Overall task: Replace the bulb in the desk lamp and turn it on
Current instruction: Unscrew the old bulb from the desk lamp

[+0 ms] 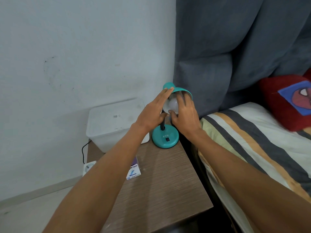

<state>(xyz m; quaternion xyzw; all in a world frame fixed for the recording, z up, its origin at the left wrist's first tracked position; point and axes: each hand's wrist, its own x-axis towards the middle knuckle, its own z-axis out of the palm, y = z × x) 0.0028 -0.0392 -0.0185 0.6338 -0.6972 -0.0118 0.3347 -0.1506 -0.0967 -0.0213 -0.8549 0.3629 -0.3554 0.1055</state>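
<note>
A teal desk lamp stands at the far end of the wooden nightstand, its round base [165,138] carrying a black switch [167,139]. The teal shade [178,89] is tilted toward me. A white bulb [173,103] sits inside the shade, unlit. My right hand [185,115] wraps its fingers and thumb around the bulb. My left hand [154,111] rests flat against the left rim of the shade, fingers stretched out and steadying it. A small purple and white bulb box [133,170] lies on the nightstand under my left forearm, partly hidden.
A white lidded plastic box [111,121] sits on the nightstand [165,185] behind the lamp, against the wall. A black cord [83,152] runs down to a white power strip [88,167] on the floor. A bed with a striped cover [262,148] borders the right side.
</note>
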